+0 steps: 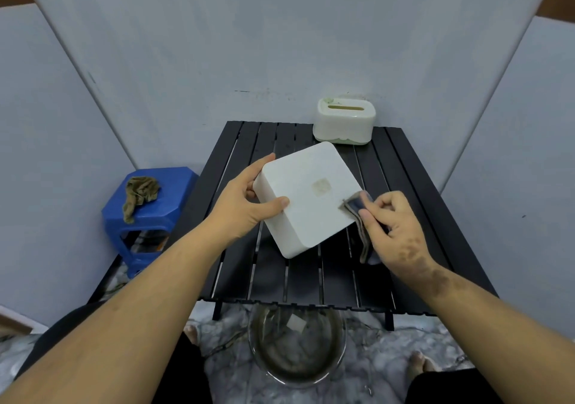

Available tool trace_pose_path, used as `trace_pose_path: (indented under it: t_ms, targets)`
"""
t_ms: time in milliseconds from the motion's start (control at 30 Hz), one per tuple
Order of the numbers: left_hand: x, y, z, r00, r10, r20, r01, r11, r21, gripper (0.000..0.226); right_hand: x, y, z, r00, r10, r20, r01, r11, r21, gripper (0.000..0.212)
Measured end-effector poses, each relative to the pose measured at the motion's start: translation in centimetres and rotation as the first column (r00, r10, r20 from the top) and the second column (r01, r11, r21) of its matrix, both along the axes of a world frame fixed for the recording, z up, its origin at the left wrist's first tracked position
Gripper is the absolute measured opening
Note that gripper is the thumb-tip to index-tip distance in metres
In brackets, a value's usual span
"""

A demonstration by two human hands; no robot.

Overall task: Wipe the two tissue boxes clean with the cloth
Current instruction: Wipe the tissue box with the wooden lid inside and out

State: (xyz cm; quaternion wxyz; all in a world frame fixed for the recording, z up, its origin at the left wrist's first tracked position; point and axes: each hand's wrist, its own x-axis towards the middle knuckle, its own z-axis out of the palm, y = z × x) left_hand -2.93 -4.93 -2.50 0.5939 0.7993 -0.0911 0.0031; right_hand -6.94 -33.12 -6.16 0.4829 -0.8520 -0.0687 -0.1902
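Above the black slatted desk (404, 167), the left hand (245, 204) grips a plain white plastic tissue box (306, 198), tilted. The right hand (395, 226) pinches a folded grey-blue cloth (357, 213) against its right edge. A second, pale green-trimmed tissue box (343, 122) stands at the desk's far edge.

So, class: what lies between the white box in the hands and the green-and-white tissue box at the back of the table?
Nothing: the head view shows only bare dark table slats between the white box and the tissue box.

No text, label or number can be read anywhere.
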Motion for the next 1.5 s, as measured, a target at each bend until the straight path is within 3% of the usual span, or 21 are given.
trace_pose_path:
  t_ms: [133,333,467,633,800,1033,1300,1400,1500]
  targets:
    - [-0.3,-0.1,0.6,0.998,-0.011,-0.064,0.008,0.998,-0.057,0.08,-0.4,-0.7,-0.8,0.999,-0.002,0.032,0.002,1.0,-0.004,0.016]
    - [-0.4,-0.1,1.0,0.998,0.021,-0.051,-0.021,1.0,-0.006,0.093,1.7,-0.7,1.4,0.995,-0.099,-0.011,0.095,0.907,0.41,0.014]
    - [-0.4,0.0,1.3,0.999,-0.036,-0.023,0.038,0.995,0.094,0.108,2.9,0.3,2.7,0.97,0.101,-0.222,0.07,0.757,0.649,0.02]
    - [-0.4,0.2,2.0,0.995,-0.096,-0.012,0.096,0.993,0.07,0.111,2.4,0.6,4.4,0.918,0.266,-0.295,0.084,0.595,0.799,0.026]
    - [-0.3,-0.3,1.7,0.99,-0.14,0.025,0.134,0.977,0.166,0.117,1.7,0.2,4.4,0.882,0.244,-0.404,0.202,0.579,0.79,0.025]
    - [-0.8,-1.0,2.0,0.984,-0.137,0.109,0.098,0.946,0.31,0.115,1.0,0.0,4.6,0.912,0.172,-0.373,0.197,0.616,0.763,0.023]
    - [-1.2,-0.9,1.1,0.987,-0.142,0.078,0.123,0.97,0.208,0.103,1.4,0.3,4.7,0.945,0.14,-0.296,0.119,0.697,0.707,0.026]
    - [-1.6,-0.8,0.8,0.991,-0.126,0.048,0.12,0.986,0.112,0.094,1.5,0.3,5.0,0.932,0.161,-0.324,0.115,0.717,0.687,0.03]
    - [-1.5,-0.7,0.8,0.996,-0.077,0.054,0.07,0.991,0.113,0.085,1.3,0.3,4.9,0.902,0.211,-0.378,0.106,0.739,0.665,0.028]
